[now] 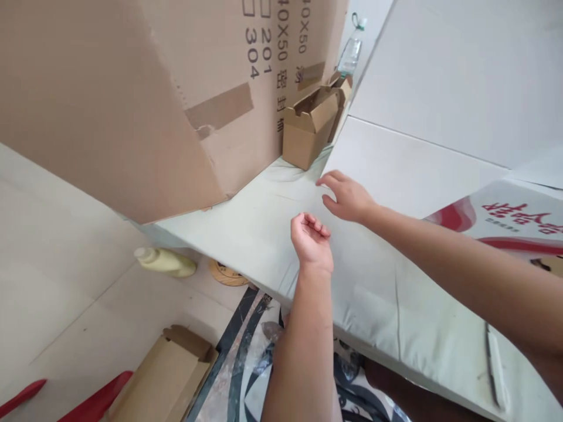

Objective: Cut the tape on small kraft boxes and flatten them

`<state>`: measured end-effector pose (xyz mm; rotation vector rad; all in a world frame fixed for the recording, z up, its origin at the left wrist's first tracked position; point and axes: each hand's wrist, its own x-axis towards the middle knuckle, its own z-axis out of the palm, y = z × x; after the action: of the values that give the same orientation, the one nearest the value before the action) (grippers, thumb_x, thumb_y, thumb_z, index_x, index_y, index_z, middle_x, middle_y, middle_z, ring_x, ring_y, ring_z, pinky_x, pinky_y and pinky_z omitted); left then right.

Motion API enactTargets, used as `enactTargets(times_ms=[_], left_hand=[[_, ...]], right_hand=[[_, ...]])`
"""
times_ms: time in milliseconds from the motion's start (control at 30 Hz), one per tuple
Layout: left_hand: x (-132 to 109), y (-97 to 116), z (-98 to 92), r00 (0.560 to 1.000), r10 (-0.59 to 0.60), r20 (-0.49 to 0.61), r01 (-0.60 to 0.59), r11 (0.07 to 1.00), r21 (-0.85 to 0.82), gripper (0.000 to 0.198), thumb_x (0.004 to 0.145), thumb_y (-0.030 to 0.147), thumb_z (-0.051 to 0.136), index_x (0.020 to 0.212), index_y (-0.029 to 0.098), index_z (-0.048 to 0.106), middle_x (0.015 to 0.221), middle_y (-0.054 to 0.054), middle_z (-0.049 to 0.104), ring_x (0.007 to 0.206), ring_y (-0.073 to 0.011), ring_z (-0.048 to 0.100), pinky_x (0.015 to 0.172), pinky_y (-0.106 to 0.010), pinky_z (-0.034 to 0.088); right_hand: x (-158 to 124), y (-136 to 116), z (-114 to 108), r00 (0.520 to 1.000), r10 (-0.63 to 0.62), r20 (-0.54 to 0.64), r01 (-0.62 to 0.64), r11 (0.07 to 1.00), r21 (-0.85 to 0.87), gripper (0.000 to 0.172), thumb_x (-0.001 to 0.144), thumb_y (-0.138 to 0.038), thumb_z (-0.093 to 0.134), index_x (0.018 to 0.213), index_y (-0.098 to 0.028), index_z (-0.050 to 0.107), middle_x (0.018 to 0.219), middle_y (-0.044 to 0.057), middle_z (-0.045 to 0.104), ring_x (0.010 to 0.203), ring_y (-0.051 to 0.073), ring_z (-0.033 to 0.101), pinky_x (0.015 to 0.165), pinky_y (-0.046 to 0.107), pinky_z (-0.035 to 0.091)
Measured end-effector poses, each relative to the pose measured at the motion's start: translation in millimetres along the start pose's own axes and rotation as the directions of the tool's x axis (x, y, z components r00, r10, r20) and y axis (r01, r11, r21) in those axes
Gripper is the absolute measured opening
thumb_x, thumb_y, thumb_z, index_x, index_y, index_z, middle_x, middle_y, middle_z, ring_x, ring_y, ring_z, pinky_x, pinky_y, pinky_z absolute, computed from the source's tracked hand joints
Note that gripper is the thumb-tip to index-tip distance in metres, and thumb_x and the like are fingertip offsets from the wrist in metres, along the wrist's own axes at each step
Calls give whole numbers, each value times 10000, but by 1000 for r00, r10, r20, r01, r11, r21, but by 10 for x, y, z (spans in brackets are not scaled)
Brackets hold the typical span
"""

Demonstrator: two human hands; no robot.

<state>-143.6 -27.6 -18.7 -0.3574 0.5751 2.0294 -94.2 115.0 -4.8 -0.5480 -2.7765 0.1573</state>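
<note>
My left hand (311, 240) is above the pale cloth-covered surface (246, 228), palm turned up. Its fingers curl loosely, leaving the bare palm in view with nothing in it. Just beyond and to the right, my right hand (345, 196) is open, fingers stretched toward the left and nothing in them. Nearest to it is a small brown cardboard box (303, 138) with its top flaps raised, standing apart from the fingertips. Behind that box, a second brown box (343, 94) is partly hidden.
A large printed carton (176, 117) stands at left. A clear plastic bottle (350, 55) is in the far corner by the white wall (422, 158). Below are a yellowish bottle (165, 261) and a cardboard box (167, 375). A red-and-white printed box (497, 217) is at right.
</note>
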Motion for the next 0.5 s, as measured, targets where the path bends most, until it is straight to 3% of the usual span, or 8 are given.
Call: enactTargets(times_ms=[100, 200, 267, 333, 400, 433, 500], left_hand=[[34, 99, -41, 1000, 15, -21, -15, 1000, -26, 288, 902, 302, 413, 634, 195, 420, 573, 39, 325, 467, -91, 343, 533, -249, 268], [50, 156, -88, 999, 31, -32, -31, 999, -18, 283, 896, 326, 441, 643, 202, 415, 572, 37, 321, 471, -98, 343, 547, -263, 289], [55, 186, -118, 998, 52, -26, -52, 998, -16, 267, 881, 334, 479, 657, 204, 418, 583, 37, 328, 480, -98, 345, 556, -266, 300], [59, 220, -137, 997, 69, -22, -70, 997, -22, 252, 870, 335, 498, 667, 204, 425, 592, 37, 335, 487, -98, 348, 557, -265, 306], [63, 264, -139, 996, 80, -45, -81, 996, -27, 245, 865, 326, 492, 663, 203, 428, 593, 37, 335, 488, -96, 347, 552, -261, 304], [64, 289, -135, 993, 93, -66, -95, 995, -29, 242, 864, 314, 483, 657, 201, 430, 593, 37, 335, 486, -94, 344, 546, -257, 301], [60, 346, -126, 978, 173, -116, -177, 984, -26, 238, 850, 285, 477, 635, 198, 422, 597, 39, 329, 483, -86, 336, 534, -246, 292]], right_hand=[[706, -69, 56, 996, 17, -88, -21, 998, -51, 467, 848, -119, 528, 1314, -150, 557, 1394, 204, 580, 1305, 331, 564, 1105, 505, 484], [1325, -17, 16, 981, 54, -184, -78, 988, -130, 573, 855, -137, 606, 1410, -125, 464, 1589, 211, 404, 1457, 352, 431, 1231, 527, 344], [1621, 90, -30, 971, 127, -202, -164, 970, -180, 563, 854, -208, 681, 1380, -128, 497, 1560, 211, 459, 1488, 372, 400, 1238, 547, 312], [1792, 201, -71, 965, 204, -165, -239, 943, -231, 425, 956, -352, 530, 1249, -49, 588, 1367, 209, 624, 1447, 369, 464, 1215, 581, 266], [1820, 248, -103, 971, 212, -107, -234, 934, -268, 568, 1011, -371, 236, 1033, 1, 665, 1133, 162, 712, 1353, 325, 565, 1186, 592, 228], [1775, 232, -119, 980, 183, -84, -199, 940, -276, 592, 1013, -343, 195, 937, -14, 681, 1060, 142, 726, 1297, 301, 613, 1180, 586, 232], [1558, 118, -157, 995, 89, -47, -98, 960, -264, 409, 1005, -284, 371, 819, -95, 683, 999, 126, 748, 1186, 282, 685, 1178, 561, 296]])
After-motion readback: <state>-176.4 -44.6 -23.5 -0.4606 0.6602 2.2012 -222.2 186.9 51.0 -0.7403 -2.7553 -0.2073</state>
